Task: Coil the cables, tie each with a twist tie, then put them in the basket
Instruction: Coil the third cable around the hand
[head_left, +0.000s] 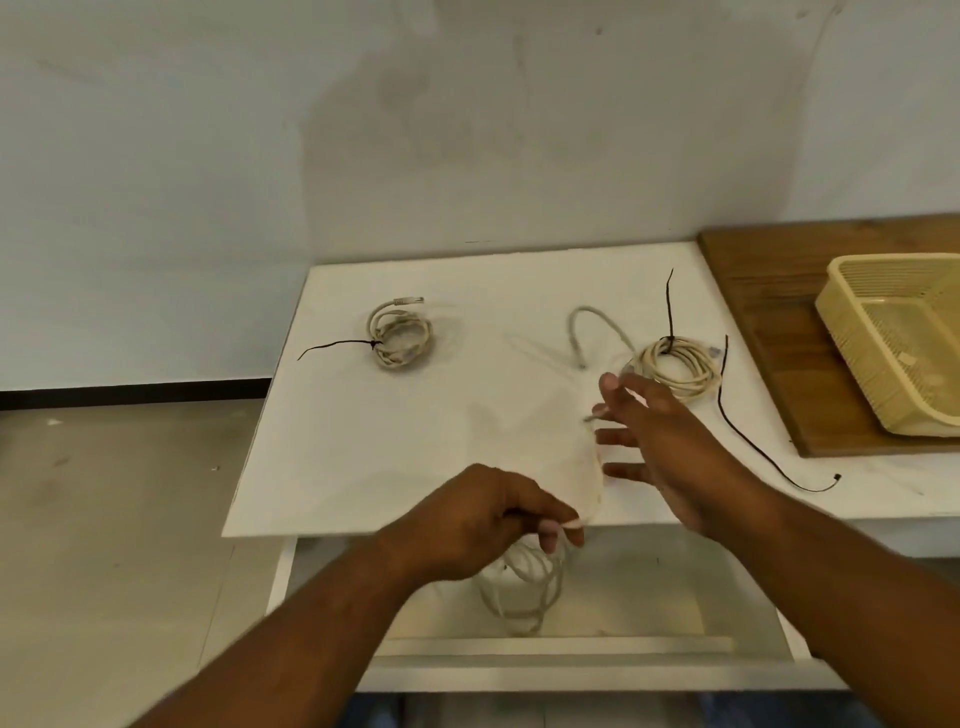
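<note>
Pinching loops of a half-wound beige cable (524, 582) at the near table edge, the left hand (483, 514) has its fingers curled round them. The right hand (670, 441) is spread, fingers straight, with a blurred strand of the cable against them. On the white table (389, 441) lie the left tied coil (400, 335) and the right tied coil (675, 366). A loose twist tie (748, 431) lies just right of the latter. The yellow basket (852, 332) sits on a wooden board (753, 291), far right.

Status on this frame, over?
Left grip holds half-coiled cable. Right grip open at strand. Left coil, right coil tied, on table. Basket clear; nothing blocking.
</note>
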